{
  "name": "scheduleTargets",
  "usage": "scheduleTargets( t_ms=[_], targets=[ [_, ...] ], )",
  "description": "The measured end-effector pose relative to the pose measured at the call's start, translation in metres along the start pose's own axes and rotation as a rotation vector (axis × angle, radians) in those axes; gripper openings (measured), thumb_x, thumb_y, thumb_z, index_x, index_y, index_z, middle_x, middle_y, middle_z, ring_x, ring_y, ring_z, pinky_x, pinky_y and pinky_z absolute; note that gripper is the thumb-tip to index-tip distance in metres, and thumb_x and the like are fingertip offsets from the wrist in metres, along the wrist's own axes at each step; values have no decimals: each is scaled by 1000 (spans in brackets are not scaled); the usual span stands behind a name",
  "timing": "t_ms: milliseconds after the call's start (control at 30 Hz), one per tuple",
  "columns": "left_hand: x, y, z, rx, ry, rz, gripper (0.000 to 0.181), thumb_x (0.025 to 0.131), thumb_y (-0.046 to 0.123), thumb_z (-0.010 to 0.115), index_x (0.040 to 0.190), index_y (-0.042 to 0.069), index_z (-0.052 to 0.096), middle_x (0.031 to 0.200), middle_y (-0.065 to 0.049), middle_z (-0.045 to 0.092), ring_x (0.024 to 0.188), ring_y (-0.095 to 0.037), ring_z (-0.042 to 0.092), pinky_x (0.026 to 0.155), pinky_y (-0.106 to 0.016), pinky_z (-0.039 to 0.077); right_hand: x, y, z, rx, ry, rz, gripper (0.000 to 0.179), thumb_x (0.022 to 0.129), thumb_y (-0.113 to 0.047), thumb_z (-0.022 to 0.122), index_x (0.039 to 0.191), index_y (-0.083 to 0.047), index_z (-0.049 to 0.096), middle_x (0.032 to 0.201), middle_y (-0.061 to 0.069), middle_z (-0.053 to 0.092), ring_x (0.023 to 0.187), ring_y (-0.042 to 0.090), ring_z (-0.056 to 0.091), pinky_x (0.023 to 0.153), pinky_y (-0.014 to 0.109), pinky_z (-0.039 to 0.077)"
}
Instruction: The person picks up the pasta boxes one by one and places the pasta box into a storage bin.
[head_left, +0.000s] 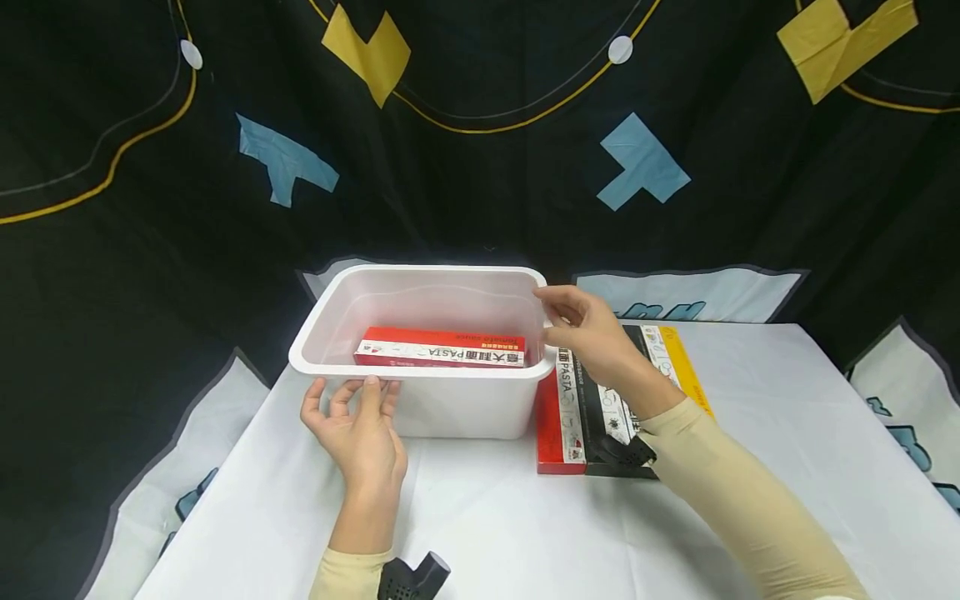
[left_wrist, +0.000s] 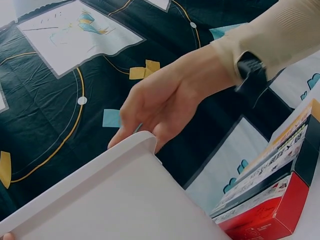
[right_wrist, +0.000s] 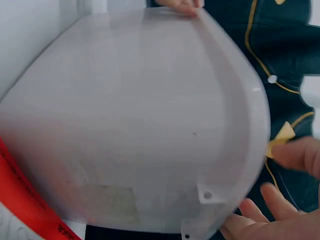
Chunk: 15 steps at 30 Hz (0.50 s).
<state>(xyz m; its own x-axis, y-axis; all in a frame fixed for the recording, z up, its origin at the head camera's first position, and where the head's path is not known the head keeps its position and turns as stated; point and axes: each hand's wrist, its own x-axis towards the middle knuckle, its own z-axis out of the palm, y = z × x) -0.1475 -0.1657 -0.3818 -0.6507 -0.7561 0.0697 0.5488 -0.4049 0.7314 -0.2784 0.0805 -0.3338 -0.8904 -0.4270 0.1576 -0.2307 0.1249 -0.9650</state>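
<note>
A white plastic bin [head_left: 457, 408] stands on the table, with a red pasta box [head_left: 450, 337] lying inside it. My left hand [head_left: 360, 437] is palm up at the bin's front wall, its fingertips touching just beneath the front rim. At the bin's right end, my right hand [head_left: 592, 333] touches the rim with thumb and fingertips. The left wrist view shows that right hand [left_wrist: 160, 105] at the rim's corner. From the right wrist, the bin's end wall [right_wrist: 140, 120] fills most of the view, with spread fingers [right_wrist: 245, 227] beside the rim.
Right of the bin, partly under my right arm, lie a red box [head_left: 551, 442], a black box [head_left: 600, 417] and a yellow-edged box [head_left: 686, 367]. A white cloth [head_left: 525, 525] covers the table. Behind it hangs a dark curtain [head_left: 487, 192] with paper shapes.
</note>
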Motion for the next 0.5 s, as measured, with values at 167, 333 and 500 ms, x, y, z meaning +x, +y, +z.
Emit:
scheduleTargets(
  t_ms=[167, 333, 500],
  targets=[
    [1, 0, 0, 6, 9, 1, 70, 92, 2, 64, 138, 22, 15, 123, -13, 43, 114, -35, 56, 93, -40, 54, -19, 10, -14, 72, -35, 11, 54, 88, -3, 66, 139, -11, 50, 146, 4, 44, 137, 25, 37, 105, 33, 43],
    [1, -1, 0, 7, 5, -8, 70, 92, 3, 65, 137, 22, 15, 124, -13, 43, 116, -35, 55, 94, -39, 53, -38, 25, -35, 89, 33, -48, 52, 90, 0, 64, 139, -5, 48, 145, 11, 45, 135, 28, 40, 101, 26, 46],
    [1, -3, 2, -8, 11, -7, 69, 91, 2, 66, 136, 22, 17, 123, -13, 43, 114, -34, 56, 94, -41, 53, -63, 40, -57, 6, 152, -74, 56, 89, 2, 65, 141, -1, 44, 145, 14, 44, 136, 28, 38, 108, 28, 40]
  ],
)
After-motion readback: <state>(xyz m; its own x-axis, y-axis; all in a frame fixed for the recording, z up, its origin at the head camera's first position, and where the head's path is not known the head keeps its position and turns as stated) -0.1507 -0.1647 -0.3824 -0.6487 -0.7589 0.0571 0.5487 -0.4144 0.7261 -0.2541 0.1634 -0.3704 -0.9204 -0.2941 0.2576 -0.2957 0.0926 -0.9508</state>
